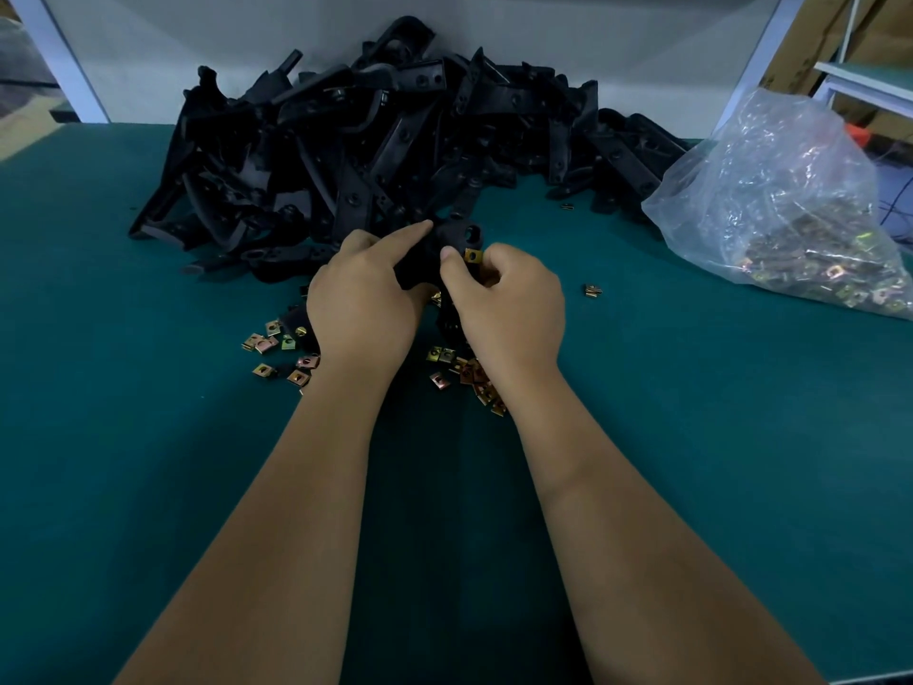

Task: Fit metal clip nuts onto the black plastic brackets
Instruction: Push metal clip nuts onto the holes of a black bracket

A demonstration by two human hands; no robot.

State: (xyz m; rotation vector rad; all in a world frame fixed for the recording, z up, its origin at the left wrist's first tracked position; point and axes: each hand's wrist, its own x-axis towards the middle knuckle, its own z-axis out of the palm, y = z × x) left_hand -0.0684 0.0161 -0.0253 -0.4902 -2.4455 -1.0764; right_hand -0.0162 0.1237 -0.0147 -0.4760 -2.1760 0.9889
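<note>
- Pinching a brass-coloured clip nut (473, 255) against the edge of a black bracket (452, 239), the right hand (504, 309) is curling its thumb and fingers round the nut; the thumb tip is lying just left of it.
- The left hand (363, 301) is gripping the same bracket from the left side, its index finger stretching forward along the bracket's top, the other fingers wrapping underneath where they are hidden.
- The bracket is being held just above the green table (148, 437), in front of the pile; a round hole near its far end is showing.
- Loose clip nuts (279, 351) are lying scattered on the mat under and beside the left wrist, and a second cluster (469, 375) is lying just left of the right wrist.
- Two stray nuts are sitting apart: one (592, 290) to the right of the right hand, one (568, 206) farther back near the pile.
- A big heap of black brackets (375, 140) is resting against the white back panel (617, 37), directly behind the hands.
- A clear plastic bag (775, 190) is slumping at the right edge of the table, with more nuts showing through its lower part.
- Both bare forearms are reaching in from the near edge.
</note>
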